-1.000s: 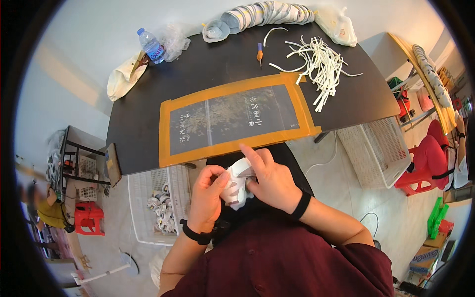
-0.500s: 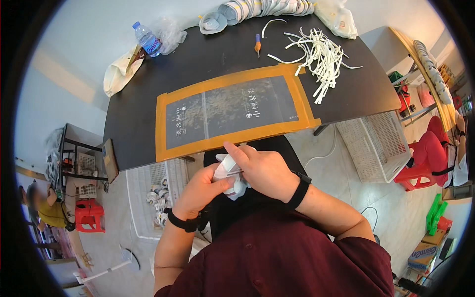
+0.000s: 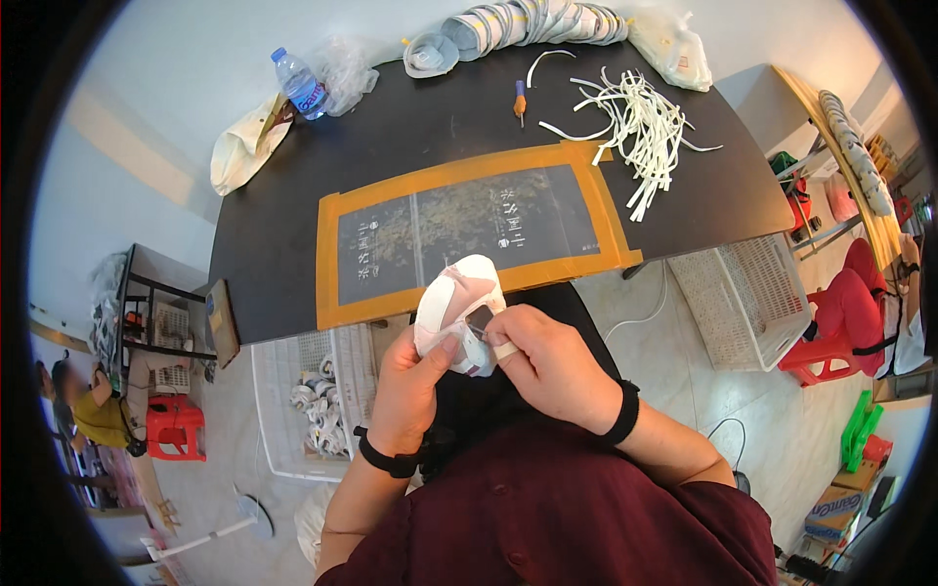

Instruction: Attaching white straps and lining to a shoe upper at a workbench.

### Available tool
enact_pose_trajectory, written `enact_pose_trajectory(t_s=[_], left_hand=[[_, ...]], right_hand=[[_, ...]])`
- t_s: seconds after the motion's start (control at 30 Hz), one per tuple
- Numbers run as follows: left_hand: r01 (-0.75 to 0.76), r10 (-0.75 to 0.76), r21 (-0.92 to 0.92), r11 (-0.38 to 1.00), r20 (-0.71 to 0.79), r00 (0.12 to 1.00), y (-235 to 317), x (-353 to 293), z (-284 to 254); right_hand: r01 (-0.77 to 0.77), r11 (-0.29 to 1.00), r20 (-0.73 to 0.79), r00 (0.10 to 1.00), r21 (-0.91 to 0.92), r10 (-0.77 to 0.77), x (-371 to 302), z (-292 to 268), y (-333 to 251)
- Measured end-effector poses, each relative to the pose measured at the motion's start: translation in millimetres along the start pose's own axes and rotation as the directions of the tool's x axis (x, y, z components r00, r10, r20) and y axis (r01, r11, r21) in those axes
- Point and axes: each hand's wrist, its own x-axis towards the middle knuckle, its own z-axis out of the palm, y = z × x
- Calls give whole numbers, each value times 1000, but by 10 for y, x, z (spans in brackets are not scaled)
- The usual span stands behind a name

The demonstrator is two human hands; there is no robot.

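In front of my body, over the table's near edge, I hold a white curved fabric piece (image 3: 445, 303), hollow, with a pinkish inside. My left hand (image 3: 405, 391) grips its lower left side, thumb pressed on the front. My right hand (image 3: 552, 366) is closed with its fingertips at the right edge of the piece, beside a small dark patch. A pale band (image 3: 505, 350) crosses the right fingers; whether it is a strip or a finger wrap I cannot tell. Behind the piece lies a dark panel (image 3: 391, 234) bordered with orange-brown tape.
White strips (image 3: 645, 127) are heaped at the table's far right, near an orange-handled pointed tool (image 3: 520, 101). Nested white-grey fabric pieces (image 3: 528, 27) line the back. A water bottle (image 3: 300, 83) stands far left. Crates (image 3: 738, 303) flank the table; the left crate (image 3: 274, 410) holds crumpled white pieces.
The fabric piece has been raised and opened out, so its pinkish inside shows. My right hand has shifted right and down to its edge; my left hand stays on it.
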Motion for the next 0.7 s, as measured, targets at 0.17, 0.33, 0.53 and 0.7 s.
enact_pose_trajectory(t_s=[0.17,0.33,0.53,0.7], left_hand=[[-95,101,125,988,-38,994,50,-65,60],[-166,182,186,968,-71,981,33,-72,121],[-176,230,373,911,-106,967,42,-83,168],[-248,361,674,696,-30,932,5,-92,145]], right_hand=[[-21,999,-19,1000,43,22,-1,49,-38],[-16,999,-29,999,42,18,-15,69,-42],[-1,998,-49,999,57,4,-21,92,-8],[9,999,-2,1000,-46,-9,-8,38,-57]])
